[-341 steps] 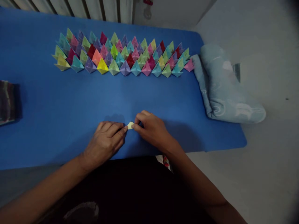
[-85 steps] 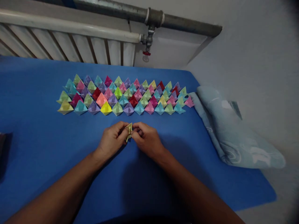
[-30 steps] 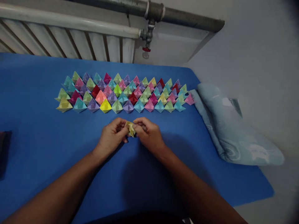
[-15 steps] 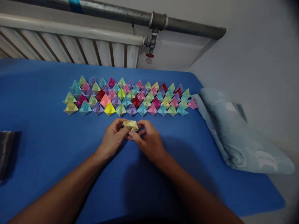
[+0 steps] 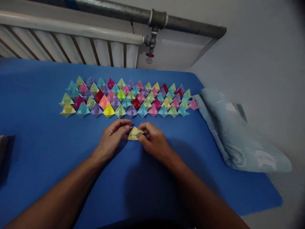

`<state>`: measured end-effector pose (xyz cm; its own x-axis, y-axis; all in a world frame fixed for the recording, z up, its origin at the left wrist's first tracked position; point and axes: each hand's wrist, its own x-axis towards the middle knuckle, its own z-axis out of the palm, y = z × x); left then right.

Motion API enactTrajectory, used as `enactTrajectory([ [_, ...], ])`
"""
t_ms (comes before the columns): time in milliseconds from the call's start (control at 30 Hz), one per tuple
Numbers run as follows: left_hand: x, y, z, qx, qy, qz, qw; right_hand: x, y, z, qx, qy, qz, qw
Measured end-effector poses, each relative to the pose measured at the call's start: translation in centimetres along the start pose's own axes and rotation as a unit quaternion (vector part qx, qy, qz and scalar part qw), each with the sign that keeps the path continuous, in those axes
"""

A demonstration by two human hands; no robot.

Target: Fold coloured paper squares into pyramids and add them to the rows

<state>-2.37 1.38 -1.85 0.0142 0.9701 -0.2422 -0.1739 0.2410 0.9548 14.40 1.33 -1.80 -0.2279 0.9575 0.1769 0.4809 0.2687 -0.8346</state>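
Note:
A small pale yellow folded paper [image 5: 134, 133] is between my two hands, just in front of the rows of paper boats. My right hand [image 5: 153, 138] pinches its right end between thumb and fingers. At the paper's left side is my left hand [image 5: 113, 138], its thumb and fingers a little apart; whether its fingertips touch the paper is hard to tell. Several small folded paper boats [image 5: 109, 110] in many colours stand in close rows on the blue surface [image 5: 43, 140] beyond my hands.
A folded light blue cloth [image 5: 228, 127] lies at the right edge. A dark item [image 5: 3, 152] is partly in view at the far left. Behind the surface are a white radiator [image 5: 83, 49] and a metal pipe [image 5: 190, 27] with a red valve handle.
The yellow paper has turned and its left side hangs lower. My left hand has loosened from it and its fingers have spread, while my right hand keeps its pinch. The view has shifted slightly.

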Motion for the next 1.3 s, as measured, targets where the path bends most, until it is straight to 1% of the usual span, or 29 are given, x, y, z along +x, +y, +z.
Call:
enactTrajectory([
  [33,0.0,0.1,-0.1,0.016,-0.006,0.000,1.000,0.0,0.0,-0.2,-0.008,-0.013,-0.016,1.000],
  [167,0.1,0.5,-0.2,0.080,-0.062,-0.011,0.995,-0.1,-0.1,-0.7,-0.021,-0.046,-0.057,0.997],
  [300,0.0,0.3,-0.1,0.147,-0.081,0.006,0.986,-0.2,-0.3,-0.9,-0.032,-0.059,-0.067,0.995],
  [400,-0.2,-0.1,0.0,0.182,-0.078,0.033,0.980,-0.2,-0.2,-0.8,-0.039,-0.057,-0.083,0.994],
  [500,-0.3,-0.5,0.0,0.201,-0.067,0.052,0.976,-0.2,0.1,-0.5,-0.045,-0.029,-0.086,0.995],
  [567,-0.3,-0.7,0.1,0.208,-0.051,0.059,0.975,-0.2,0.2,-0.2,-0.055,0.000,-0.056,0.997],
  [633,-0.4,-0.8,0.1,0.217,-0.038,0.072,0.973,-0.2,0.2,0.0,-0.080,0.011,-0.021,0.997],
  [700,-0.5,-0.9,0.1,0.229,-0.028,0.089,0.969,-0.2,0.1,0.0,-0.112,-0.001,-0.003,0.994],
  [800,-0.5,-1.0,0.1,0.256,-0.021,0.107,0.960,-0.2,-0.2,0.1,-0.147,-0.027,0.004,0.989],
  [1000,-0.7,-1.0,0.2,0.321,-0.027,0.149,0.935,-0.3,-0.6,0.5,-0.174,-0.057,0.005,0.983],
  [1067,-0.7,-0.9,0.2,0.332,-0.021,0.158,0.930,-0.4,-0.7,0.7,-0.173,-0.062,-0.001,0.983],
  [1200,-0.7,-0.7,0.2,0.346,0.000,0.151,0.926,-0.6,-0.7,0.9,-0.136,-0.053,-0.001,0.989],
  [1300,-0.7,-0.8,0.2,0.336,-0.001,0.143,0.931,-0.5,-0.6,1.0,-0.116,-0.033,0.007,0.993],
])
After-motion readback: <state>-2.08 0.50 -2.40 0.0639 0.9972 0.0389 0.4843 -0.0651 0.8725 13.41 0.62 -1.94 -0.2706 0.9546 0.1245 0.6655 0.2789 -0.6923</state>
